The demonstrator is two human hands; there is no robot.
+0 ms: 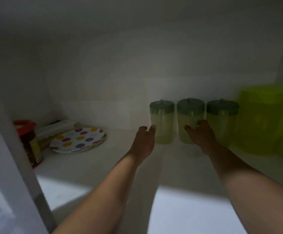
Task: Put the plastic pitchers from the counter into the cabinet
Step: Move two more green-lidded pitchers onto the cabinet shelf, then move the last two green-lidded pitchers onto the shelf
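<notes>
Three pale translucent plastic pitchers with dark green lids stand upright in a row at the back of the white cabinet shelf (103, 166): the left pitcher (164, 122), the middle pitcher (188, 115) and the right pitcher (223, 122). My left hand (144, 141) reaches in just left of the left pitcher, its thumb tip touching the pitcher's side and its fingers relaxed. My right hand (200, 135) is on the front of the middle pitcher, with thumb and fingers curled round its handle strip. The dim light blurs finer detail.
A polka-dot plate (78, 139) lies on the shelf at the left, with a white box (56, 128) behind it and a red-lidded jar (30, 141) at the cabinet's left frame (19, 166). A blurred lime-green container (264, 122) stands at the far right.
</notes>
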